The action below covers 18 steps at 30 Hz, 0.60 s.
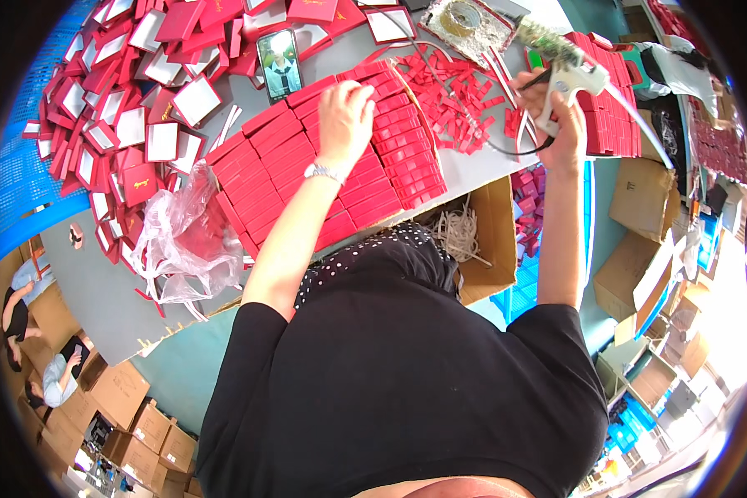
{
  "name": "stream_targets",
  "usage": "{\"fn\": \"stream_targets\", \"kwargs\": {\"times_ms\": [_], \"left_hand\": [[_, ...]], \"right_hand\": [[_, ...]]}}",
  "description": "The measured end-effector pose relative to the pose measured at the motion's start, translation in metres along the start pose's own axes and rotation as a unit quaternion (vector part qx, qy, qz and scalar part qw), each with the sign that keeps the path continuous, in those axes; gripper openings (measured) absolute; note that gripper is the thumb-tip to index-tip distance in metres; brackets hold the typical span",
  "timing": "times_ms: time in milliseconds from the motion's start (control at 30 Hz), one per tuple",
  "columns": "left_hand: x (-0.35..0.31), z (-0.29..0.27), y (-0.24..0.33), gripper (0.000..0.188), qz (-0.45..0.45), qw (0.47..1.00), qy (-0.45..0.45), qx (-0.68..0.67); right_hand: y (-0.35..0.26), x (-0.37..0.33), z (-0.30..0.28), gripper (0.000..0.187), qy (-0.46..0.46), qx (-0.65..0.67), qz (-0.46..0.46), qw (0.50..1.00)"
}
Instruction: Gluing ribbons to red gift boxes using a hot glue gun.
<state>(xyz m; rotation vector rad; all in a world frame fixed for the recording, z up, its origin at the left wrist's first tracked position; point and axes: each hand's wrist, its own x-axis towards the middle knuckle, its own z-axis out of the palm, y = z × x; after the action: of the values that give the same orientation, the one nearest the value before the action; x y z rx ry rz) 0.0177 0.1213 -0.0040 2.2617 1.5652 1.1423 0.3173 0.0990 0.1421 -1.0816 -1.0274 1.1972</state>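
My left hand point(346, 120) rests on the far rows of a large block of red boxes point(295, 178). Its fingers are spread and a little bent, pressing on the box tops; nothing shows in its grip, though what lies under the fingertips is hidden. In my right hand point(566, 129) is a white glue gun point(574, 83), raised over the right part of the table, its cord hanging by my wrist. Small red strips point(452, 104) lie scattered between the block and the gun.
Red boxes with white insides point(133, 124) are heaped at the left, beside a phone point(280, 66) and crumpled clear plastic point(183, 241). A glue-crusted tray point(465, 29) stands at the back. More red boxes point(610, 116) are stacked right. A carton point(494, 249) sits below the table edge.
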Motion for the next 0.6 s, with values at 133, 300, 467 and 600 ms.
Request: {"fn": "stream_targets", "kwargs": {"times_ms": [133, 300, 467, 600], "left_hand": [[0.033, 0.003, -0.041, 0.022, 0.035, 0.997, -0.036, 0.058], [0.044, 0.008, -0.052, 0.018, 0.051, 0.991, -0.107, 0.053], [0.052, 0.013, -0.056, 0.013, 0.03, 0.993, -0.104, 0.041], [0.056, 0.014, -0.059, 0.009, -0.016, 0.995, -0.101, -0.003]], "right_hand": [[0.031, -0.007, -0.002, 0.038, -0.007, 0.06, 0.046, 0.997], [0.049, -0.004, -0.013, 0.036, -0.005, 0.063, 0.063, 0.996], [0.059, -0.002, -0.014, 0.044, 0.016, 0.056, 0.085, 0.995], [0.066, -0.002, -0.013, 0.039, 0.014, 0.071, 0.097, 0.993]]}}
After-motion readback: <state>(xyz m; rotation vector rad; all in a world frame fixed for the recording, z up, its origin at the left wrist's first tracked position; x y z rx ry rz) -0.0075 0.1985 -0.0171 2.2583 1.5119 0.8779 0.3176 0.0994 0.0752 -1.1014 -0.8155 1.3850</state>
